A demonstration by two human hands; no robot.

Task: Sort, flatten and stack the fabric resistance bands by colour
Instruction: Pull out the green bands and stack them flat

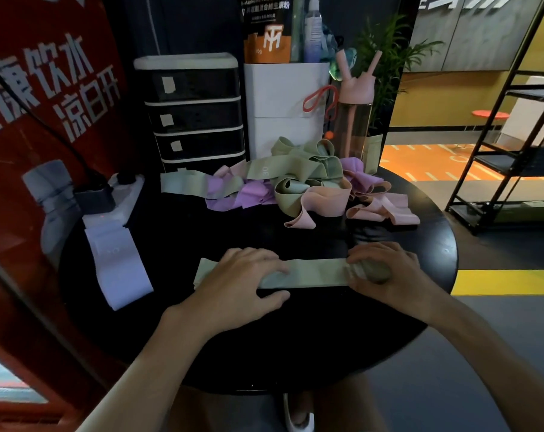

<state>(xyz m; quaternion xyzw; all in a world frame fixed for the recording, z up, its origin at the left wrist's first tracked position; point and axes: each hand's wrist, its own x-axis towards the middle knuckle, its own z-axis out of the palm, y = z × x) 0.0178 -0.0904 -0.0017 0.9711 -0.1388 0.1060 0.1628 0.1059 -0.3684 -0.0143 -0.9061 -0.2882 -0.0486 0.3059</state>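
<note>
My left hand [242, 275] covers the middle-left stretch of the green band [314, 272], and my right hand [386, 269] hides most of its right end, so I cannot see how that end is folded; only a rounded bulge of fabric shows between the fingers. The left hand lies flat, fingers straight and pressing the band down onto the black round table [295, 344]. The right hand is curled, its fingers wrapped over the band's right end and gripping it. The band runs flat across the table's near part, between both hands, with its left tip sticking out past my left hand.

At the table's left edge lies a pale lavender band stack [118, 263], flattened, its far end touching a white power strip [114, 201] with a dark plug in it. Farther back sits the tangled pile of bands [298, 182]: green, purple and pink loops twisted together, one green one marked "30".

Behind the pile, a drawer unit [196, 110] has dark fronts with pale labels too blurred to read; its contents do not show. Beside it a white box [283, 95] holds an orange pouch [266, 29] and a spray bottle [313, 29], both cut off at the top. A pink water bottle [356, 113] stands just right of the box.
</note>
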